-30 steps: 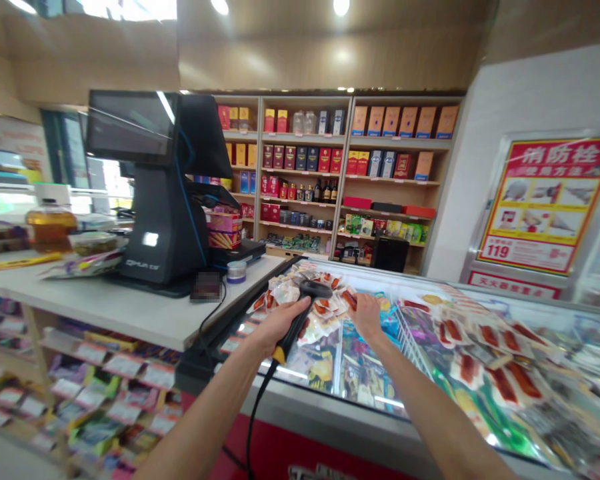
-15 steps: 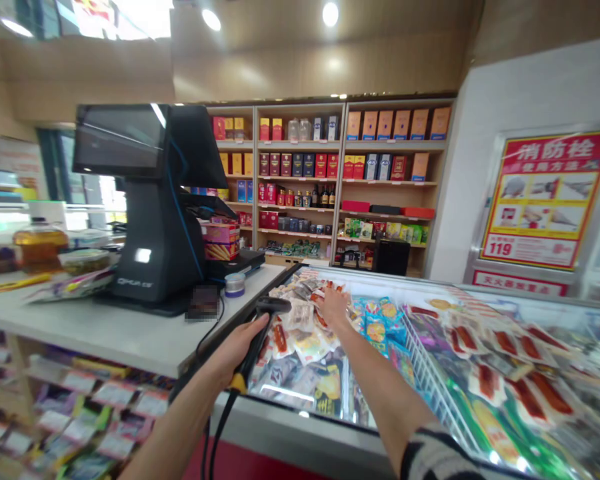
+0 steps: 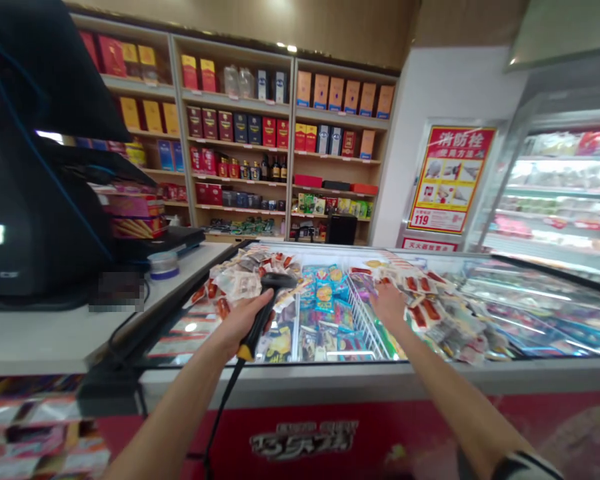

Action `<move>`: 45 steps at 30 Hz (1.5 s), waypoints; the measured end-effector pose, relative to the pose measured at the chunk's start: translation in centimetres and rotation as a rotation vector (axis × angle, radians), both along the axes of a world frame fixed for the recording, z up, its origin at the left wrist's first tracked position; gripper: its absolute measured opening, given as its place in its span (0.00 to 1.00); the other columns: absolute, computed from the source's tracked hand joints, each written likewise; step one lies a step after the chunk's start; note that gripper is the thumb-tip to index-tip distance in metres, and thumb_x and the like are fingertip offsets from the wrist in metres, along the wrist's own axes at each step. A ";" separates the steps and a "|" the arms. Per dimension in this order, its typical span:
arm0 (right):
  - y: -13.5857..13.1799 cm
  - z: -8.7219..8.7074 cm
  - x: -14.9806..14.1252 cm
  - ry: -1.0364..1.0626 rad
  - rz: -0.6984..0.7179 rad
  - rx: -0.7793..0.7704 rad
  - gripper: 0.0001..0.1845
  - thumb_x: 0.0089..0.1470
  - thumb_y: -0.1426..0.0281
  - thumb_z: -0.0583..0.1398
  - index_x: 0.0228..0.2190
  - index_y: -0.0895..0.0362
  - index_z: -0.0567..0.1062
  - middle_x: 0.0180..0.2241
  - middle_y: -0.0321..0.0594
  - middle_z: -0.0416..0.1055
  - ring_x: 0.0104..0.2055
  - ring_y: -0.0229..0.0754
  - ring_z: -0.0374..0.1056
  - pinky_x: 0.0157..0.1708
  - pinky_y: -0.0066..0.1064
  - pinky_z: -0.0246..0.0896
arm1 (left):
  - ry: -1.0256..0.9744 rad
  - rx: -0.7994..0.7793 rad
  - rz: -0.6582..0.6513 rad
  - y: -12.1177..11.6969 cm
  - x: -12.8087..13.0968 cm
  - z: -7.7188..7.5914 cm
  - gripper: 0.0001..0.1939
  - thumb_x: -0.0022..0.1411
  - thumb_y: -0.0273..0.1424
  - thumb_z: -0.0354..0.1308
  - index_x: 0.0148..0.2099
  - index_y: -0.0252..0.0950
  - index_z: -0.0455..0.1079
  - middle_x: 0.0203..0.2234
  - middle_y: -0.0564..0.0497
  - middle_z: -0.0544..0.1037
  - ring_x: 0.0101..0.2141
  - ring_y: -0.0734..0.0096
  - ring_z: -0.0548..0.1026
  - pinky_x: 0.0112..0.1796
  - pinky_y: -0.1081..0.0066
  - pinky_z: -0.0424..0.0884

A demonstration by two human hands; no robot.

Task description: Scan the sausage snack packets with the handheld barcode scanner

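Observation:
My left hand [image 3: 240, 321] is closed round the handle of a black barcode scanner [image 3: 267, 300] with a yellow band, whose cable hangs down in front of the freezer. The scanner head hovers over a heap of red-and-white snack packets [image 3: 240, 283] lying on the glass lid of a chest freezer [image 3: 330, 383]. My right hand [image 3: 390, 303] reaches out over the lid to a second heap of red-and-white packets [image 3: 430, 307] at the right. Its fingers rest on those packets; whether they grip one is hidden.
A black till terminal [image 3: 35, 200] stands on the white counter [image 3: 40, 337] at the left, with a small round tin [image 3: 164, 265] beside it. Wooden shelves of boxes and bottles [image 3: 260, 140] line the back wall. A red poster [image 3: 450, 177] and a chilled cabinet [image 3: 565, 193] stand at the right.
The view has swung right and closer to the freezer. My right hand moved from the left packet heap across to the right heap. The left hand still holds the scanner over the lid.

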State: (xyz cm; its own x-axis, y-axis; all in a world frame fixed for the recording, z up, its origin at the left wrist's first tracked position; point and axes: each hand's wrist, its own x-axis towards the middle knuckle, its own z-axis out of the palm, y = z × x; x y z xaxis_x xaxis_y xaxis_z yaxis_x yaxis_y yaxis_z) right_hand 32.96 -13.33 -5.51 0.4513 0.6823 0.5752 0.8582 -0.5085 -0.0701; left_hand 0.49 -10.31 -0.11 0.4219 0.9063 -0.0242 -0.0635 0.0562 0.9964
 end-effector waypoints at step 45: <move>6.8 -0.3 -5.0 -0.151 0.289 -0.247 0.13 0.53 0.77 0.44 0.36 0.64 0.65 0.32 0.51 0.68 0.34 0.44 0.67 0.31 0.31 0.57 | -0.025 -0.048 0.044 -1.0 -2.0 -0.7 0.20 0.45 0.45 0.53 0.30 0.31 0.62 0.16 0.53 0.68 0.14 0.80 0.65 0.16 0.79 0.57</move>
